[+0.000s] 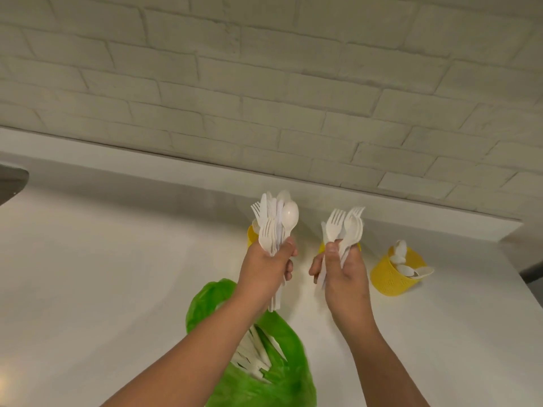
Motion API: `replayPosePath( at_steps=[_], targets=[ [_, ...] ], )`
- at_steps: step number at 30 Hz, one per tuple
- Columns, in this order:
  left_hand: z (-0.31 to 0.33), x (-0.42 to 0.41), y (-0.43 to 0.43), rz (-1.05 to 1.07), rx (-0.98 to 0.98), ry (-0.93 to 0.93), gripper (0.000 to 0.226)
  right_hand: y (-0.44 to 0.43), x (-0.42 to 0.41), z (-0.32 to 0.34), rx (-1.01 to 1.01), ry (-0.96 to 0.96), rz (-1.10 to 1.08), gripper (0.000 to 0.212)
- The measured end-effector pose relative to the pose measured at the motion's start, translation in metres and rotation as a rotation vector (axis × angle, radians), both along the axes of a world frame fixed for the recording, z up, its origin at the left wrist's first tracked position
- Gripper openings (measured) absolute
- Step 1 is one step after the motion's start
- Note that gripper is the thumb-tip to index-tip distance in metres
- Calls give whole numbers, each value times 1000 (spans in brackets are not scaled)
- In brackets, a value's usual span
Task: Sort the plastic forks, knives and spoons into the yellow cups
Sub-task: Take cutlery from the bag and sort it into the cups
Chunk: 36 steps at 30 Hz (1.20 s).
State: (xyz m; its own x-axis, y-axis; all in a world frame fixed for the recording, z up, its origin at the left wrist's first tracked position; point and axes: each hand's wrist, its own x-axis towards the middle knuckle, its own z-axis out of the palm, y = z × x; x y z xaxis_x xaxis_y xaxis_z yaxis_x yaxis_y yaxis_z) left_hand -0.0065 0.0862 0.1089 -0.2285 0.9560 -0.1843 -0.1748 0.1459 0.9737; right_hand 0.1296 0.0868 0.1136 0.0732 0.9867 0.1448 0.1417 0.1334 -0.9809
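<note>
both hands raised over the white counter (117,274), head view. my left hand (266,267) is above the far edge of the green bag (205,304). its fingers are curled tight round the handles of the large bundle (276,221), a mix of white plastic forks, knives and spoons. the heads fan upward, and the handle ends stick out below the fist, toward the bag.

my right hand (342,268) is beyond the bag and to its right, apart from the left hand. it pinches the small bundle (345,230) of forks and spoons between the thumb and curled fingers, heads up.

the loose cutlery (252,356) lies inside the bag's open mouth, white handles pointing several ways; which kinds they are i cannot tell.

three yellow cups stand beyond the bag:
- the left cup (252,233) shows only as a yellow sliver behind my left hand.
- the middle cup (322,247) shows as small patches behind my right hand, its contents hidden.
- the right cup (390,277), farthest to the right of the bag, is in full view. it holds several spoons (408,265) whose bowls rise above its rim.

the brick wall (264,83), pale, rises beyond the bag at the back of the counter.
</note>
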Motion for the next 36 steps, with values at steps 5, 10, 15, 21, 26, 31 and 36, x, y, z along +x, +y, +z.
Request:
replayPosePath(
  at_steps=[5, 10, 15, 21, 26, 31, 36],
  targets=[
    [6, -3, 4, 41, -96, -249, 45, -13, -6, 5, -40, 65, 127, 6],
    [15, -1, -1, -49, -68, -378, 32, -13, -21, 16, -68, -27, 283, 20],
    [24, -2, -5, -50, -182, -606, 44, -9, -26, 12, -133, -200, 357, 22],
    [23, -6, -5, -41, -217, -715, 41, -15, -38, -1, -51, -345, 234, 29],
    [13, -9, -2, -53, -242, -789, 58, -11, -43, -7, 84, -540, 174, 17],
    [6, -14, -1, -42, -229, -842, 81, -7, -40, -15, 140, -612, 210, 16],
    [9, -15, 2, -18, -236, -821, 79, -9, -39, -13, 206, -486, 201, 13]
  ],
)
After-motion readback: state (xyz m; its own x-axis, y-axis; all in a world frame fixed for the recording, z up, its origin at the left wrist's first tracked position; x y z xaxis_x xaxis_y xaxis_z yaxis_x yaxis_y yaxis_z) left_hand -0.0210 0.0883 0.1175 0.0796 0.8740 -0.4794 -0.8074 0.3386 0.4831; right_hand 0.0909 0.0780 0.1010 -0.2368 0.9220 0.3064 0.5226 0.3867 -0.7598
